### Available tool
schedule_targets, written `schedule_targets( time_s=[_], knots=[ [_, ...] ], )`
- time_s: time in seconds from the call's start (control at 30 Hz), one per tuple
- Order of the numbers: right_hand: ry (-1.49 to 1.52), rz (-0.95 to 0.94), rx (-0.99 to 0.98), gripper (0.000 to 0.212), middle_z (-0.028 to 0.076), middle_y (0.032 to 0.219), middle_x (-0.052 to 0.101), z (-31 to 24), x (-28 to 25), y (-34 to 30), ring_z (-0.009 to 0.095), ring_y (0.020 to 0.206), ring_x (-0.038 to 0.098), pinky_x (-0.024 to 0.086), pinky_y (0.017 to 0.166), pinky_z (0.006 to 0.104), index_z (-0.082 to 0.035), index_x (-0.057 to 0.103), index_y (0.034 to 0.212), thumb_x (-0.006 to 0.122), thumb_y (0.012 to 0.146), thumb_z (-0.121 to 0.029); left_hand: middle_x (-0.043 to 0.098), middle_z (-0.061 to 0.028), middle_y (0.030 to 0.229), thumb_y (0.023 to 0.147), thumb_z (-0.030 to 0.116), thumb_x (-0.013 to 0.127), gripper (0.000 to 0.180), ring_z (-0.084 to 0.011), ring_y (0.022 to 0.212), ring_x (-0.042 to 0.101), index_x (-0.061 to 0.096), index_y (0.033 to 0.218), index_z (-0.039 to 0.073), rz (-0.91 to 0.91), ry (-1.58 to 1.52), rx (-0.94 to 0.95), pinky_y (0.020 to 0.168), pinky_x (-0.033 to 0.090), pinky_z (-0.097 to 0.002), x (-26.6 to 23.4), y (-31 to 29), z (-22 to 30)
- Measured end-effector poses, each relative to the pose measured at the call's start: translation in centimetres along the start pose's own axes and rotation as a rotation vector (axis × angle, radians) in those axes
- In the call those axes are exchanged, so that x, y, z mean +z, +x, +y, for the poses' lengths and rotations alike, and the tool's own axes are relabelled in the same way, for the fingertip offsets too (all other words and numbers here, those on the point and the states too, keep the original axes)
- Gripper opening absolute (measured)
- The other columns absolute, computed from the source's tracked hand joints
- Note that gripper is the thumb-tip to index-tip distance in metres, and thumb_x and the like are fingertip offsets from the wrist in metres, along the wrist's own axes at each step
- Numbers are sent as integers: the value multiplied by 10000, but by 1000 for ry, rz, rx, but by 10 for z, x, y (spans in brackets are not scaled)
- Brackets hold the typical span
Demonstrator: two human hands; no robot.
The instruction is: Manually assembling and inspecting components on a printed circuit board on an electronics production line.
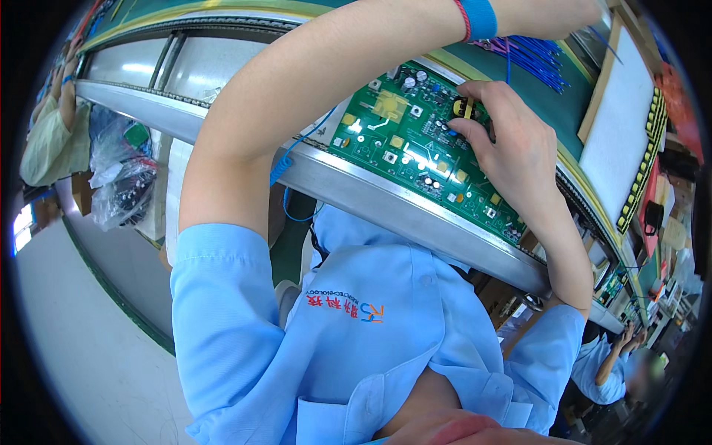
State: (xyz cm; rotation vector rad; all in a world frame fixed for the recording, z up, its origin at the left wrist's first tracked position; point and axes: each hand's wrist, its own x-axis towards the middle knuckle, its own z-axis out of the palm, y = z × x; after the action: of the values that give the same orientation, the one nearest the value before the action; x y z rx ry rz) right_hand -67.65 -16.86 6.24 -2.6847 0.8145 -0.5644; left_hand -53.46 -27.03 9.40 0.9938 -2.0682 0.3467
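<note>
The green circuit board point(411, 131) is positioned on the bench point(547, 100), along the inner side of the metal rail point(356, 185); a yellow-and-black component point(465, 109) is located at the upper right part of the board, among smaller mounted parts; the component is gripped by the right hand point(512, 137), the thumb and forefinger being closed on its opposite sides; whether it is fully seated cannot be told; the left hand point(571, 16) is extended across the upper edge of the view, near the wood-edged white panel point(621, 93); the state of its grip cannot be told, as the fingers are not clearly shown; a blue wristband point(482, 18) is worn on the left wrist; a bundle of blue wires point(532, 61) is laid beyond the board; a blue coiled cord point(280, 169) is seen beside the left arm.
</note>
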Motion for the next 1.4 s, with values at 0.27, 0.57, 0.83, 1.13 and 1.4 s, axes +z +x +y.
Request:
schedule_targets(
  time_s=[0.27,0.57,0.83,1.13,1.4],
  knots=[
    [-84,-42,19,299,19,847,628,-7,-2,9,248,738,645,480,561,361,-103,581,957,761,731,-182,650,-205,823,781,32,586,108,-345,832,646,615,863,-33,111,-187,-1,755,532,-406,-48,-17,8],
    [-175,-71,12,220,25,834,623,-11,-5,14,249,715,634,473,553,364,-95,584,838,755,730,-180,572,-77,766,766,136,708,76,-254,772,562,676,797,75,-147,-159,-29,723,390,-367,-103,-75,-14],
    [-21,-62,79,220,21,924,655,-11,-23,13,248,732,643,487,582,330,-102,658,929,744,765,-220,459,-53,812,792,113,658,65,-215,838,483,601,760,107,-187,40,159,828,287,-382,-120,-106,-18],
    [94,-88,185,210,26,1008,655,-10,-33,10,183,640,605,484,549,282,-85,661,981,730,789,-135,424,-64,809,750,87,619,57,-220,833,451,565,734,98,-470,-21,13,819,295,-376,-122,-118,-19],
    [108,-81,166,208,46,1025,654,-7,-36,14,204,702,632,498,556,272,-80,665,1005,713,803,-104,437,-59,828,743,104,618,71,-214,836,468,547,747,102,-451,144,188,856,326,-370,-126,-115,-17]
  ],
)
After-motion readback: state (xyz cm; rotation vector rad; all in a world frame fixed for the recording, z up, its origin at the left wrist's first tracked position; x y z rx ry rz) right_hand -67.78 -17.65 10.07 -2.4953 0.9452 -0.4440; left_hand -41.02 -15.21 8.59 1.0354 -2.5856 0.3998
